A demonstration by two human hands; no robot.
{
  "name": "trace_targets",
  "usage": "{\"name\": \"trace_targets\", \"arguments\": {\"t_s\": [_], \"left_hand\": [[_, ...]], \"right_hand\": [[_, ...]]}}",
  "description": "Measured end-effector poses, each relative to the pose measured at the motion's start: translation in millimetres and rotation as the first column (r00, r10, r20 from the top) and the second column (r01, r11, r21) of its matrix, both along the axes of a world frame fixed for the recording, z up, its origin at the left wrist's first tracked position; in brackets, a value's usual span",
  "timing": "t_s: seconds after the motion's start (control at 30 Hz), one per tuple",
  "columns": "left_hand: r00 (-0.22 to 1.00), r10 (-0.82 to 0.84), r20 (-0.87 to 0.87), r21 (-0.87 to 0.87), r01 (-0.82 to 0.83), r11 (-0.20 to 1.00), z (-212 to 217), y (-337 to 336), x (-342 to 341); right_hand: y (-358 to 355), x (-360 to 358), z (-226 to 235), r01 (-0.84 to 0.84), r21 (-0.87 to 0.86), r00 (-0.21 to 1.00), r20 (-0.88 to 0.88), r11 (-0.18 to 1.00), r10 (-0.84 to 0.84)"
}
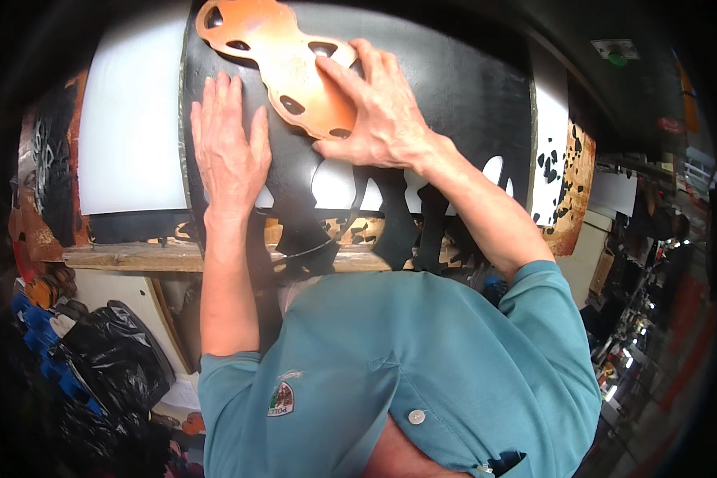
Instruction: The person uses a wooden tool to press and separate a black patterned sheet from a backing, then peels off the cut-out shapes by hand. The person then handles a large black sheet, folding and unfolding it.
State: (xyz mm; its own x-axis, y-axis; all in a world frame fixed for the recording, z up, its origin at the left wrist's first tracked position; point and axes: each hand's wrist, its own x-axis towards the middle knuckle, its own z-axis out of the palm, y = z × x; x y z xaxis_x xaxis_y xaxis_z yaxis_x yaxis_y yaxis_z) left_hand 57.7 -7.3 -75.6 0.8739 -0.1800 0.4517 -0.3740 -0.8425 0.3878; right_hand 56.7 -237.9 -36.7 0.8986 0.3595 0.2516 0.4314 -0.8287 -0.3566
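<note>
My left hand lies flat on a black sheet, fingers stretched out and thumb slightly apart. My right hand holds the right side of an orange, sole-shaped cutting die with several oval openings. Its fingers rest along the far right rim, with the thumb by the near end. The die lies on the sheet, slanting from the far left towards my right hand. Sole-shaped gaps are cut from the sheet's near edge, leaving dark strips hanging towards me.
Under the sheet is a white board, on a bench with a wooden front rail. Black scraps lie at the board's right end. A dark machine part with a green button stands far right. Black plastic bags are low on the left.
</note>
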Motion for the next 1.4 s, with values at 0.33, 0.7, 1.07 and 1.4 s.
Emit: {"name": "trace_targets", "arguments": {"t_s": [0.33,0.7,1.07,1.4], "left_hand": [[0.999,-0.008,0.033,0.011,0.007,1.0,-3,2,-3],[1.0,-0.02,-0.001,0.045,0.02,0.999,2,4,-3],[0.983,0.017,-0.18,-0.161,-0.047,0.986,19,-2,1],[0.985,-0.098,-0.144,-0.524,0.008,0.852,32,-86,86]], "right_hand": [[-66,21,53,0.165,0.684,0.809,-0.506,0.711,0.299],[-174,-40,67,0.253,0.645,0.934,-0.356,0.721,-0.008],[-209,-66,46,0.279,0.409,0.938,-0.309,0.869,-0.156],[-193,-18,43,-0.05,0.113,0.995,-0.078,0.992,0.06]]}}
